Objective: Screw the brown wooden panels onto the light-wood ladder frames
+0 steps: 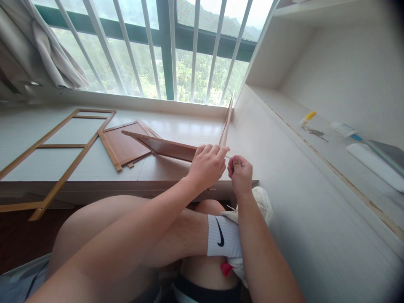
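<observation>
My left hand [208, 166] is closed round the near right end of a long brown wooden board [167, 146], which is held tilted above the white ledge. Just to its right, my right hand [240, 173] pinches a thin metal piece [228, 157] that points at the board's end; whether it is a screw or a small tool is too small to tell. Behind the board, a brown wooden panel with edge strips [124, 143] lies flat on the ledge. Farther left lies a ladder-like wooden frame [63, 146], jutting over the ledge's front edge.
Another narrow wooden piece [226, 122] leans against the white side wall [284, 176]. On the shelf [293, 109] at right lie a yellow-capped tube [307, 118], several small screws [315, 133] and a blue-capped tube [345, 129]. A barred window [167, 50] stands behind the ledge [160, 173]. My crossed legs are below.
</observation>
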